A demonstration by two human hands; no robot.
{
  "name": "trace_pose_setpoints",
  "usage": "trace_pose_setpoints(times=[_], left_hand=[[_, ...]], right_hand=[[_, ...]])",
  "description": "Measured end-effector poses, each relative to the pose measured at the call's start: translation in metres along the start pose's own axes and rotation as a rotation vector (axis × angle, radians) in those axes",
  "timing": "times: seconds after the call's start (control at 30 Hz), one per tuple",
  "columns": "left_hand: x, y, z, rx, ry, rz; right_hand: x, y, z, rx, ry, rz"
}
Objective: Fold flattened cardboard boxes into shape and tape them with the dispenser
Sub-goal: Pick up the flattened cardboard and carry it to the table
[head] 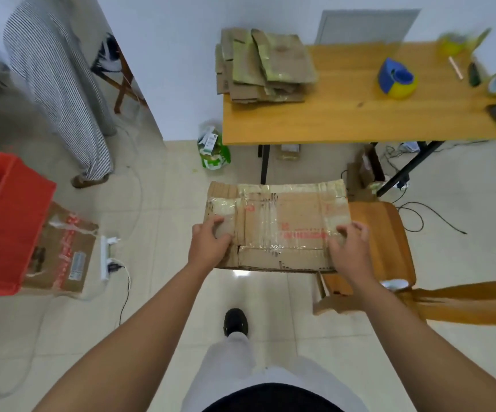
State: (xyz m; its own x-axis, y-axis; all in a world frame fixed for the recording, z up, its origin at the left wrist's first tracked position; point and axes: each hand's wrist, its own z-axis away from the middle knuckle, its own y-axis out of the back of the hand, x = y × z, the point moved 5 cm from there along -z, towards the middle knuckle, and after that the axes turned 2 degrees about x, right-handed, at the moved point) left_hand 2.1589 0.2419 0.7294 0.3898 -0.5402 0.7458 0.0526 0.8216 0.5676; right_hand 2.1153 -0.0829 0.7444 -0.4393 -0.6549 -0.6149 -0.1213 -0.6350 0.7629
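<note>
Left hand [209, 243] and right hand [349, 249] clamp curled fingers on the side edges of the flattened box [279, 224], frame centre, above open floor [163, 221]. Tape dispenser [397, 77] sits on the table [330, 114], upper right.

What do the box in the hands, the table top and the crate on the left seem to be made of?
The box looks like worn brown corrugated cardboard, matte, with glossy clear tape strips and a ragged near edge. The table top appears to be wood or wood-look laminate: orange-tan, faint grain, smooth satin surface. The crate is probably moulded plastic: uniform red, smooth, slightly shiny walls.
</note>
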Motion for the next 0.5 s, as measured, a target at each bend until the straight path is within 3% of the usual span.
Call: trace_pose_setpoints(times=[0.27, 0.5], left_hand=[[0.097, -0.025, -0.104, -0.059, -0.125, -0.058], [0.174, -0.058, -0.183, -0.004, -0.167, -0.092]], right_hand=[[-0.021, 0.026, -0.092, 0.119, -0.08, -0.008], [-0.025, 0.041, -0.208, 0.145, -0.087, -0.071]])
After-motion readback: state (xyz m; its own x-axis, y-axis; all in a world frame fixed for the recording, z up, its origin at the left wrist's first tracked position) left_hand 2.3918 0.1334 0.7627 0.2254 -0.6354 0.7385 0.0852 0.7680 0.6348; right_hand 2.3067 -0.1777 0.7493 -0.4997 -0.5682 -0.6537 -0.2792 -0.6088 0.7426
